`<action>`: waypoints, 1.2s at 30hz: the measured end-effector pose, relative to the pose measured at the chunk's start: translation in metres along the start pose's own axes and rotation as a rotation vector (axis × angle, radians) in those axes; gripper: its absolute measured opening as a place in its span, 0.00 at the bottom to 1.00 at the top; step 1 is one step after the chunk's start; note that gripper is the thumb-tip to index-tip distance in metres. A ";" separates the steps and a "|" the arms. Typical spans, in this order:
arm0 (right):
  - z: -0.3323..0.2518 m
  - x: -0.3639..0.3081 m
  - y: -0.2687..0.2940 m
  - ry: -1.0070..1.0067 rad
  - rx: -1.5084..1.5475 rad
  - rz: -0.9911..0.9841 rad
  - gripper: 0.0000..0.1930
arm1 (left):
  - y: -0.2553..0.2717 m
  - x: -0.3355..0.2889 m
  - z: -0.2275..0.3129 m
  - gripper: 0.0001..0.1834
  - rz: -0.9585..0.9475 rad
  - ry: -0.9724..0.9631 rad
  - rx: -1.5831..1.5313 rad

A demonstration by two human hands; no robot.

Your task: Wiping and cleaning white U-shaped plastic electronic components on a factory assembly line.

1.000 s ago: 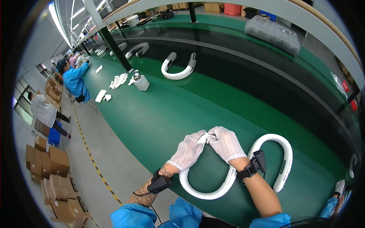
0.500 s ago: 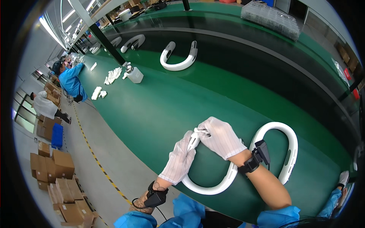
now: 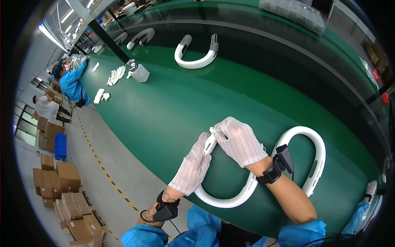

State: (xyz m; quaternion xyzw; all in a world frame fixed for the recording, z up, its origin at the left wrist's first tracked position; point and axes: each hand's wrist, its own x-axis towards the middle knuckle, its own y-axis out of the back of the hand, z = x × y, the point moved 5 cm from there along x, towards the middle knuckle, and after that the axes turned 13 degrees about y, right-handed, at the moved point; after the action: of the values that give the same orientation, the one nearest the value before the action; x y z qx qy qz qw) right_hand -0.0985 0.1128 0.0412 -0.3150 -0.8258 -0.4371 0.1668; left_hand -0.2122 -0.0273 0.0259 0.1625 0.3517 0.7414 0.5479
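Note:
A white U-shaped plastic device (image 3: 226,202) lies on the green table at its near edge, its curve toward me. My left hand (image 3: 192,166), in a striped white glove, is wrapped round its left arm, just below the tip. At that tip my gloved right hand (image 3: 238,142) has its fingers pinched together; a small white bit shows there, too hidden to name. My right wrist and hand cover part of the device's other arm. A second U-shaped device (image 3: 319,150) rests to the right, curve away from me, partly behind my right forearm.
Farther off, another U-shaped device (image 3: 195,64) sits by the dark belt (image 3: 263,49). A squat pump bottle (image 3: 140,74) stands by a post, near crumpled white cloths (image 3: 116,75). A co-worker in blue (image 3: 74,84) is at the far left; another person's gloved hand (image 3: 371,187) shows at right.
The whole view has shifted slightly. Both hands stay at the same arm of the device, the right fingers still pinched at its tip.

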 end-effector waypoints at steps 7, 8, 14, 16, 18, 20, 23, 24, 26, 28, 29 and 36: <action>0.003 -0.002 0.001 -0.004 0.014 0.017 0.07 | 0.000 -0.002 0.000 0.35 0.031 -0.041 0.009; -0.001 -0.004 0.000 -0.006 0.024 0.019 0.07 | 0.000 -0.002 0.000 0.35 0.029 -0.016 0.008; -0.005 -0.004 0.000 0.002 0.021 -0.010 0.07 | 0.000 -0.002 -0.002 0.35 0.026 0.006 -0.001; -0.011 -0.006 -0.005 0.055 -0.003 -0.006 0.07 | 0.000 -0.001 -0.002 0.36 0.017 0.020 -0.005; -0.005 -0.003 -0.003 0.031 -0.002 0.002 0.07 | 0.000 -0.001 -0.002 0.36 0.040 -0.009 -0.010; 0.002 0.002 0.001 -0.001 -0.016 0.061 0.04 | -0.002 0.000 -0.004 0.36 0.046 -0.025 -0.004; -0.005 -0.006 -0.008 0.034 0.018 0.005 0.06 | -0.002 0.000 -0.004 0.36 0.060 -0.030 0.015; -0.003 -0.002 -0.007 0.037 0.017 0.008 0.06 | -0.002 0.001 -0.005 0.36 0.061 -0.014 0.028; 0.001 0.004 -0.001 0.001 -0.013 0.022 0.07 | 0.000 0.000 -0.004 0.37 0.049 -0.010 0.011; -0.001 0.001 -0.001 -0.001 -0.022 -0.002 0.07 | 0.000 0.001 -0.003 0.37 0.042 -0.011 -0.005; -0.003 -0.001 -0.002 -0.002 -0.030 -0.027 0.07 | -0.001 0.000 -0.003 0.37 0.041 -0.006 0.009; -0.010 -0.006 -0.007 -0.005 0.031 -0.008 0.07 | -0.002 0.002 -0.005 0.37 0.055 -0.041 0.002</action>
State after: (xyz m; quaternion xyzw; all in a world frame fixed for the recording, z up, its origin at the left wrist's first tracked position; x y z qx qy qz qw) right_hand -0.0988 0.0994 0.0394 -0.3102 -0.8340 -0.4242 0.1678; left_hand -0.2145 -0.0269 0.0212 0.1879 0.3365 0.7524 0.5342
